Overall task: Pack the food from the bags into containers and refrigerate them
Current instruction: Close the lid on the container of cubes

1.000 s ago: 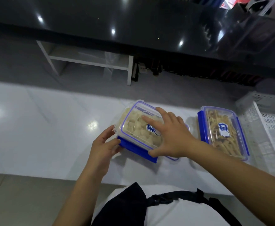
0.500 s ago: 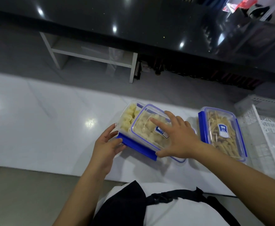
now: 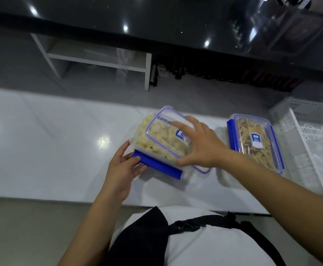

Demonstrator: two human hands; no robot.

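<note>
On the white table (image 3: 41, 150) our left hand (image 3: 122, 169) pinches the blue side clip (image 3: 156, 167) of the clear rectangular container of pale food pieces (image 3: 147, 135), likely steadying it, while our right hand (image 3: 199, 146), fingers spread, seats its skewed clear blue-rimmed lid (image 3: 168, 131)

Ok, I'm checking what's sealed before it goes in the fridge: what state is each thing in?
Left container: full of pale food, lid askew, not sealed.
Its lid: shifted right, front blue clip unlatched.
Right container: filled, lid on, side clips down.
Left hand: holds the container's near corner.
Right hand: flat on the lid, fingers spread.
White basket: lying on the counter, contents unclear.
</note>
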